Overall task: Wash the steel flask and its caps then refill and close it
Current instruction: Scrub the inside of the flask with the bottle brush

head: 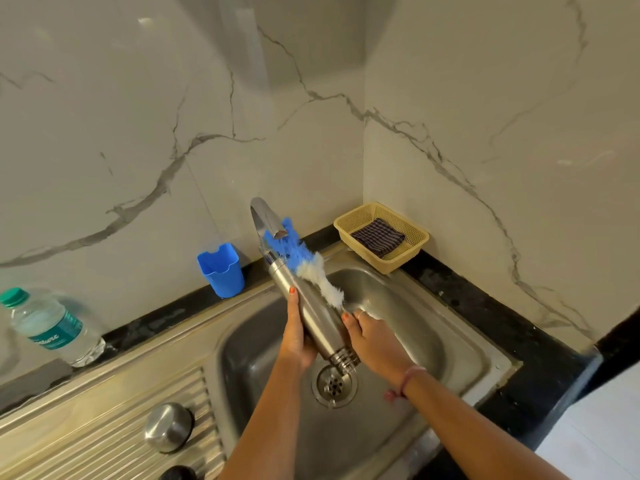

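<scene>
Left hand [296,336] grips steel flask [311,306] over sink [450,344]; right hand [375,337] w/ blue-white brush [304,263] alongside flask

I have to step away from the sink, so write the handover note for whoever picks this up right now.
Left hand: grips the steel flask around its body, held tilted over the sink, mouth up toward the tap.
Right hand: holds the blue-and-white bottle brush, bristles against the flask's outside near the neck.
Steel cap rests on the drainboard; a dark cap lies at the bottom edge.
Done: caps off, scrubbing under way.
Left: finish washing flask and caps, refill, close. Water bottle stands on the counter, left.
</scene>
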Motion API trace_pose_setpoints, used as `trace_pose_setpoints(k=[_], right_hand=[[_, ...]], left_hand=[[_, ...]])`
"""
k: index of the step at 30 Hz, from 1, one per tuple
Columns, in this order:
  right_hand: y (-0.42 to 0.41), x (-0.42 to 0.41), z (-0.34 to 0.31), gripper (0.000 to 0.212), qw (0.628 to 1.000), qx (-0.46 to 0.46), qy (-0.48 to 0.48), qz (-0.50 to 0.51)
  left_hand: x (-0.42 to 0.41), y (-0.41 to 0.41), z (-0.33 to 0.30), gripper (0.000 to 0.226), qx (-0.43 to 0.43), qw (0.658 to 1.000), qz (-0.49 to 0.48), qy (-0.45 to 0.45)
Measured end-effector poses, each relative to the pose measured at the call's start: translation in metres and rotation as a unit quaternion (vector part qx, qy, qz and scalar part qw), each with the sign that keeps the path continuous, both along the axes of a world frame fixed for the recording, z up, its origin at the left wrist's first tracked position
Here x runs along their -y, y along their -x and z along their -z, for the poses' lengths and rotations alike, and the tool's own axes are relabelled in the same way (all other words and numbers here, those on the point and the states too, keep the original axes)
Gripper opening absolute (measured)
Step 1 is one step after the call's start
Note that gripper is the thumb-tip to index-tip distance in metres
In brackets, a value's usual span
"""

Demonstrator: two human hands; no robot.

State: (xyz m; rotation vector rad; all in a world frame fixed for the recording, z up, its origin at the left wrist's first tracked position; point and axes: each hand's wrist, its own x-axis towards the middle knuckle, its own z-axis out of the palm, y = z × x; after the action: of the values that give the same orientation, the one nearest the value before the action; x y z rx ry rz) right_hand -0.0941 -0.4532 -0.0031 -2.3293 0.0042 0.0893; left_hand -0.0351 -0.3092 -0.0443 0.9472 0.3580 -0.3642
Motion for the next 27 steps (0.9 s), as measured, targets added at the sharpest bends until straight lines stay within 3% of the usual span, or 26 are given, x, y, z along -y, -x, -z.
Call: trace_pose_setpoints(k=[5,9,14,21,27], right_hand=[[0.038,0.014,0.021,0.03,1.0,0.005,-0.01,-0.003],[0.069,0.031,0.052,0.028,0.999,-0.041,-0.007,-0.001],[0.026,0.017,0.021,0.033,1.0,0.002,0.01,-0.007],[0.016,0.018,0.015,0.034,1.0,-0.007,0.011,-0.02],[0.078,0.06,0.042,0.038,0.994,-0.103,0.004,-0.026]], left_hand=[[-0.008,-0.011,0.005,0.082,0.006,1.0,-0.025,0.016],[-0.016,-0.017,0.011,0.086,0.019,0.999,-0.039,0.029],[-0.005,-0.004,0.007,0.074,0.009,0.999,-0.012,0.029],[-0.002,-0.009,0.003,0.091,-0.005,0.999,-0.051,0.019],[-0.017,-0.028,0.003,0.094,-0.033,0.993,-0.108,0.044]])
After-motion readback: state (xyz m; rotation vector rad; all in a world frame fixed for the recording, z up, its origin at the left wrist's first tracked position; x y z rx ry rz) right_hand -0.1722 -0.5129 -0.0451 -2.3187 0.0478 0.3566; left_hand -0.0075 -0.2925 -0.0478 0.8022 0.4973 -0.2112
